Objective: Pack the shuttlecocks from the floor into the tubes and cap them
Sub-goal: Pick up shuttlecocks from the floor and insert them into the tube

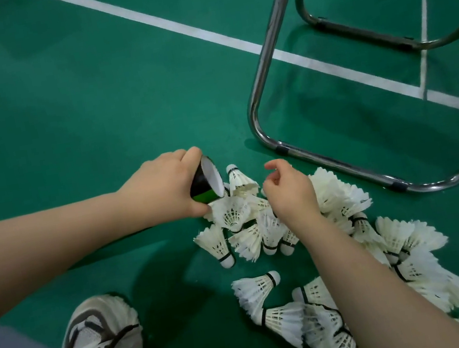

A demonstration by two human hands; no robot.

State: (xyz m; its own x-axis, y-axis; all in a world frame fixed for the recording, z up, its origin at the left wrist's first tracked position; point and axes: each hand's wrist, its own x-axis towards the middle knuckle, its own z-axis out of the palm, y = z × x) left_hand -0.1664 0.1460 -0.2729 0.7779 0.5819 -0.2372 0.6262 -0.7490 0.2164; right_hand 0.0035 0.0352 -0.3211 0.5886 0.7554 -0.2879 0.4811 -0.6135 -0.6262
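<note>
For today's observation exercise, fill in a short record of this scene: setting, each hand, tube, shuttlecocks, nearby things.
setting: green court floor with white lines
left hand: grips a black and green tube
tube: tilted, its white-looking end toward the pile; open or capped is unclear
right hand: fingers curled above the pile; any hold is hidden
shuttlecocks: white, loose in a heap on the floor
nearby: metal chair frame; a sneaker
</note>
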